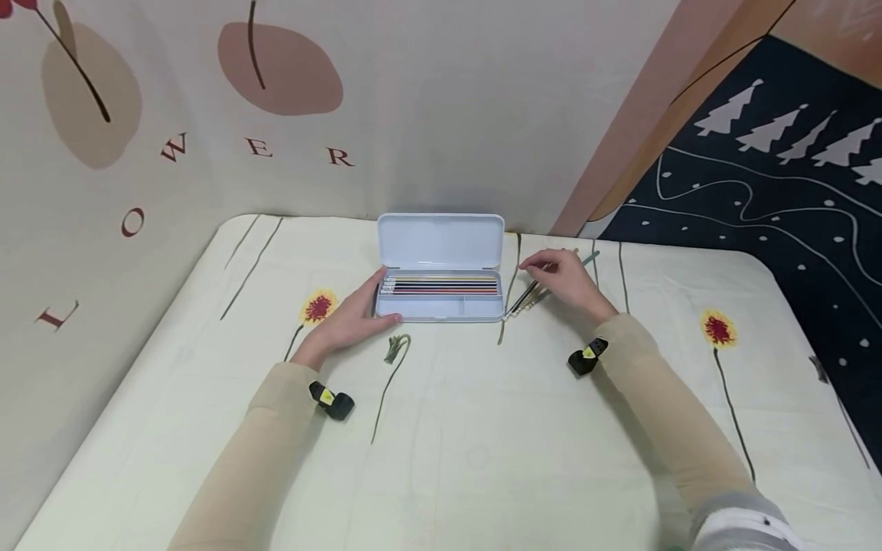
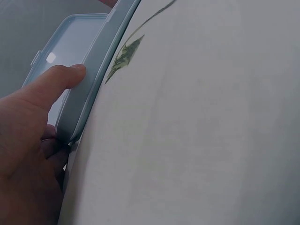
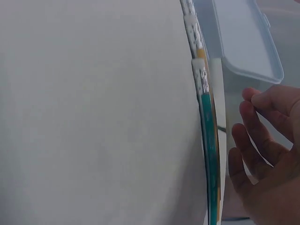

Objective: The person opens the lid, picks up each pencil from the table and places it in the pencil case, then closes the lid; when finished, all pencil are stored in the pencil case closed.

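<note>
Flower-patterned bench (image 1: 475, 428) bears an open pencil case (image 1: 427, 308) with a row of pencils (image 1: 441, 285) inside. Left hand (image 1: 347, 321) grips its left end; right hand (image 1: 563, 279) — fingers loosely bent, thumb touching forefinger — hovers near loose pencils (image 3: 212, 140).

Wrist views dim, perhaps slightly hazy.

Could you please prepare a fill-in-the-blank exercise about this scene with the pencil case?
1. The left hand holds the pencil case at its ____ end.
2. The case's lid is ____, not shut.
3. The right hand is near loose pencils, which lie to the ____ of the case.
4. The printed letter between W and R is ____.
Missing words: left; open; right; E.
</note>
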`<state>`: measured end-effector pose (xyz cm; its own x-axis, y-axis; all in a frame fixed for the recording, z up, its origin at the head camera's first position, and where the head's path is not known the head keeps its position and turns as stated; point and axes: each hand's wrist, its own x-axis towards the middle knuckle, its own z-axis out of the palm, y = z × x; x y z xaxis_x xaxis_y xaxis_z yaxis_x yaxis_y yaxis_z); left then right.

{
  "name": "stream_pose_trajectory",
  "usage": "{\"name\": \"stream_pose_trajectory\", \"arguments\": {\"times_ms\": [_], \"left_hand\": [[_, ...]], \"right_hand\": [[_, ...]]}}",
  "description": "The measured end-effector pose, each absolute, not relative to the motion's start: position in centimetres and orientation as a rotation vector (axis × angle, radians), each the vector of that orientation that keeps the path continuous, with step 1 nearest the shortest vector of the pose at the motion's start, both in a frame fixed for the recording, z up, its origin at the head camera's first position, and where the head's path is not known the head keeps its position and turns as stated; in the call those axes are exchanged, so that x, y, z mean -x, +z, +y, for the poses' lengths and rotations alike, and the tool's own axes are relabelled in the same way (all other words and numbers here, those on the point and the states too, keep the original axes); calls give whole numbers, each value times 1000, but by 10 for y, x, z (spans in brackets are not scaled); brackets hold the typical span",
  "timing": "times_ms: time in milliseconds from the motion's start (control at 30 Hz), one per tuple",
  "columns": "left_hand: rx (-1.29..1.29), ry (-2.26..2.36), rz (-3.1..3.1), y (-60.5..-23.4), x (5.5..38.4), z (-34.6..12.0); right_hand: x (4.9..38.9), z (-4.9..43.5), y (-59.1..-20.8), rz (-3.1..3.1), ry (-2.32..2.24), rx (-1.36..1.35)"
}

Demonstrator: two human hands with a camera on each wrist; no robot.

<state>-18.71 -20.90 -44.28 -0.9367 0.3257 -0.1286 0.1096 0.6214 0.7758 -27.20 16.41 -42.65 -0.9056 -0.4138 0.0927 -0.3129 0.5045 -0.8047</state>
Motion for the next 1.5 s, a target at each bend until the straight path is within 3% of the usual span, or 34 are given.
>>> {"name": "stream_pose_trajectory", "arguments": {"times_ms": [1233, 1500], "left_hand": [[-359, 1245, 2581, -445, 186, -210], [-369, 1242, 2585, -445, 187, -209]], "right_hand": [[286, 227, -434, 2651, -1260, 436], [285, 234, -436, 2608, -1222, 535]]}}
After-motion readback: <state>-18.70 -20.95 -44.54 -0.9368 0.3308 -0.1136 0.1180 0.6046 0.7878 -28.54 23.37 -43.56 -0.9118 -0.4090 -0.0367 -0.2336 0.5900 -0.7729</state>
